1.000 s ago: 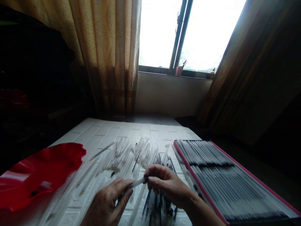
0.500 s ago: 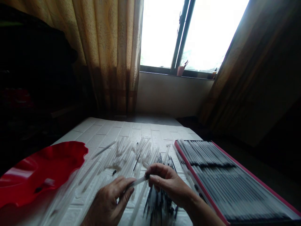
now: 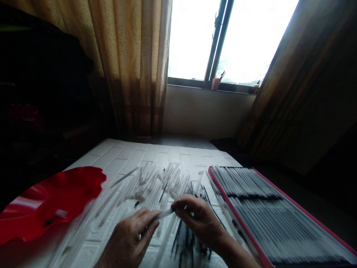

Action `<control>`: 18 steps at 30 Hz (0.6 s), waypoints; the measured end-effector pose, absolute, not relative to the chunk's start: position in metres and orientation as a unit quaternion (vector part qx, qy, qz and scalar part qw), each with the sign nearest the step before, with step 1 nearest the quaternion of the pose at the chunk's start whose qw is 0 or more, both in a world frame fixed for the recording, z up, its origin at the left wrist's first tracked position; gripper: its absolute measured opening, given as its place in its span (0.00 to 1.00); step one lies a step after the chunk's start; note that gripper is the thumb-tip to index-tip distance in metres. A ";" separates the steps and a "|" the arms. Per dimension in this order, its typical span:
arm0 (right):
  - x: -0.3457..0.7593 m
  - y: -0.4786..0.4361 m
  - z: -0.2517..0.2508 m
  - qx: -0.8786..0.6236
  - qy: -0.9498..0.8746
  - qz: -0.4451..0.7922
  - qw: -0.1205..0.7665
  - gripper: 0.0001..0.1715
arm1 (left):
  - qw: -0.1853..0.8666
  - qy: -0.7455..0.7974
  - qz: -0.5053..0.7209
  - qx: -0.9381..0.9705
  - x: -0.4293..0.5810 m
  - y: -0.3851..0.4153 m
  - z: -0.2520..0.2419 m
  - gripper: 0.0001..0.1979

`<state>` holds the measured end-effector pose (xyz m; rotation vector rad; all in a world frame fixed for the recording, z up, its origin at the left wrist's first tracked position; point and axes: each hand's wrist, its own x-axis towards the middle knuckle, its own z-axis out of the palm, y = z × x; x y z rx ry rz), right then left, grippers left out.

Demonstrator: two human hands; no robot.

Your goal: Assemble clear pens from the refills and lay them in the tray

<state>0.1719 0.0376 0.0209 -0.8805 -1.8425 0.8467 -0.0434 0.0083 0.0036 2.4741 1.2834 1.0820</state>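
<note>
You've got a clear tube slung between your two hands, up above the white table, tilted with its right end higher! Your left hand has thumb and fingers closed around the lower end; your right hand pinches the upper end, fingers curled, where something dark shows at the tips, too blurred to name. Beneath that right hand, a bunch of dark thin sticks; ahead of you, a loose heap of clear tubes. Over to your right, the pink-edged box, packed with two rows of tubes, and on your left, the wavy-rimmed red bowl with small bits inside.
</note>
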 end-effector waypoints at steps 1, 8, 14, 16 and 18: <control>0.171 0.037 0.021 -0.349 -0.754 0.324 0.452 0.05 | 0.077 0.428 0.362 0.825 -0.044 0.008 0.003 0.12; 0.170 0.036 0.021 -0.347 -0.779 0.266 0.450 0.06 | 0.104 0.428 0.357 0.823 -0.045 0.009 0.000 0.12; 0.171 0.036 0.015 -0.376 -0.820 0.152 0.404 0.12 | 0.087 0.426 0.349 0.830 -0.042 0.008 0.000 0.11; 0.171 0.036 0.014 -0.385 -0.829 0.117 0.389 0.16 | 0.086 0.422 0.343 0.835 -0.042 0.007 0.002 0.11; 0.170 0.035 0.012 -0.394 -0.837 0.079 0.372 0.20 | 0.088 0.421 0.335 0.838 -0.041 0.006 0.002 0.11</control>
